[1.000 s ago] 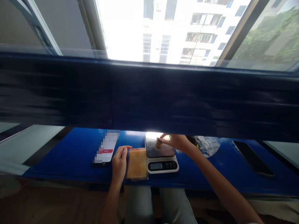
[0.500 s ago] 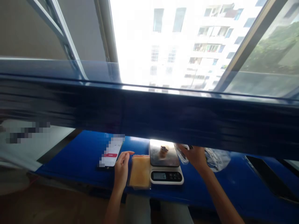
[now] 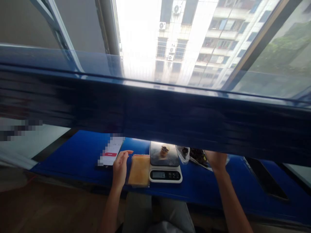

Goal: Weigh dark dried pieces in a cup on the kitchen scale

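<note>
A white kitchen scale (image 3: 165, 174) stands on the blue table (image 3: 80, 158), and a small cup with dark contents (image 3: 164, 150) sits on its dark plate. My left hand (image 3: 120, 168) rests with fingers stretched out against the left edge of a tan packet (image 3: 139, 170) lying beside the scale. My right hand (image 3: 217, 160) is to the right of the scale, at a clear plastic bag with dark contents (image 3: 194, 155); its fingers are hidden under the blue bar.
A thick dark blue bar (image 3: 155, 110) crosses the view above the table. A phone with a lit screen (image 3: 110, 154) lies left of my left hand. A dark phone (image 3: 266, 179) lies at the far right. A large window (image 3: 184, 38) is behind.
My right hand let go of the small cup on the scale plate and moved right to the plastic bag. The left hand stayed at the packet. The view shifted.
</note>
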The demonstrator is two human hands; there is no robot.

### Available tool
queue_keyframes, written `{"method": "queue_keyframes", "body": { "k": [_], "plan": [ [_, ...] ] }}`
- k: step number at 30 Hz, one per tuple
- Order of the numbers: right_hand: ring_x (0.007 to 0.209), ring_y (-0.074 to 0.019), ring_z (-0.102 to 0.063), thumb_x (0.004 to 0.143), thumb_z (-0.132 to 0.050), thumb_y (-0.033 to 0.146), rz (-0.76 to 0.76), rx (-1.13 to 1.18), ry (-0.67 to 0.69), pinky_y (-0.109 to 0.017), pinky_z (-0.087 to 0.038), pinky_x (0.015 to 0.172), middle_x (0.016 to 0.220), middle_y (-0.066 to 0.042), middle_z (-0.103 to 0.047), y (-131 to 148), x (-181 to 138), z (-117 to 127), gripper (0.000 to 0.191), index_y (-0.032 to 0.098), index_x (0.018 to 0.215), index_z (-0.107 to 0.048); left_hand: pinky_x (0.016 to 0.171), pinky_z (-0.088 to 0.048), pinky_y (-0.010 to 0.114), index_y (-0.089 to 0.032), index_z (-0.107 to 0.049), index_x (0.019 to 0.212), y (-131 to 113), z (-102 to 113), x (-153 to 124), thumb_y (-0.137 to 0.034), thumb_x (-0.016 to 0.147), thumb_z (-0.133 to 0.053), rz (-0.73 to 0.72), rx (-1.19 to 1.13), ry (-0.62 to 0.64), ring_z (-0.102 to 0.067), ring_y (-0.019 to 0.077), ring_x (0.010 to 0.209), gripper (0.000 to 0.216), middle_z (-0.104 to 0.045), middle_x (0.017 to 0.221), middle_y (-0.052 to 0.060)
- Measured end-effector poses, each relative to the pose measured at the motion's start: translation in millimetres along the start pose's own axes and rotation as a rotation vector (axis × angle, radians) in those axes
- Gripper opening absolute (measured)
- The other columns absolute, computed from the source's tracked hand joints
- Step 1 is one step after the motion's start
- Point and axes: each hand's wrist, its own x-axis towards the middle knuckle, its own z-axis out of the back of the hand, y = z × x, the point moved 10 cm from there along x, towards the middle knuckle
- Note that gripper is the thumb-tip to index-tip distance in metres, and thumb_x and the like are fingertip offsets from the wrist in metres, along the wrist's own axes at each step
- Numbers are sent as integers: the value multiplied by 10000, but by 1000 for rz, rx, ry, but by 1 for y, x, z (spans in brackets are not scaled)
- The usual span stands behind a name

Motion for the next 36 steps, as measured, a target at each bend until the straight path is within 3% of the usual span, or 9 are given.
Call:
{"method": "queue_keyframes", "body": {
  "k": [4, 10, 17, 25, 31, 34, 36],
  "plan": [
    [851, -316, -661, 820, -504, 395, -55, -20, -103, -487, -524, 739, 883, -109, -717, -12, 0, 1, 297, 232, 1001, -675, 846, -446, 325, -185, -673, 836, 3, 3, 7, -439, 815, -486, 16, -10, 8, -590, 227, 981, 316, -675, 952, 58],
    [771, -322, -674, 829, -501, 515, -77, 19, -16, -460, -515, 702, 769, -120, -712, -16, 3, -23, 362, 217, 899, -695, 866, -448, 347, -181, -667, 832, 4, 9, 13, -448, 810, -493, 15, -8, 9, -586, 232, 991, 319, -671, 962, 67],
    [640, -282, -660, 810, -515, 577, -60, -24, -4, -420, -504, 652, 642, -82, -685, -16, 5, -24, 386, 237, 818, -700, 859, -462, 365, -174, -673, 841, 4, 12, 14, -458, 806, -498, 32, 19, 11, -593, 247, 993, 336, -675, 975, 84],
    [599, -218, -651, 782, -508, 635, -275, -146, 129, -302, -445, 566, 675, -72, -703, -14, 7, -22, 483, 203, 840, -716, 835, -462, 345, -162, -668, 817, 1, 12, 18, -447, 792, -499, 12, 0, -17, -606, 235, 948, 332, -682, 929, 79],
    [606, -183, -644, 817, -517, 571, -259, -63, 142, -270, -434, 563, 722, -47, -711, 39, 10, -24, 427, 208, 921, -717, 818, -458, 330, -165, -661, 816, -2, 11, 15, -435, 797, -487, 4, -5, -21, -602, 227, 942, 321, -679, 925, 74],
    [683, -170, -643, 864, -528, 440, -62, 75, 174, -281, -472, 654, 789, -37, -705, 88, 11, -40, 289, 218, 911, -706, 815, -457, 327, -167, -660, 820, -2, 13, 10, -435, 801, -488, -7, 34, -28, -604, 226, 936, 319, -674, 927, 70],
    [849, -195, -637, 871, -544, 382, 113, 101, 193, -315, -470, 771, 913, -49, -701, 119, 10, -50, 224, 222, 908, -698, 812, -459, 327, -167, -660, 830, -2, 15, 6, -441, 807, -488, -18, 48, -33, -605, 226, 935, 324, -671, 934, 69]
  ]
}}
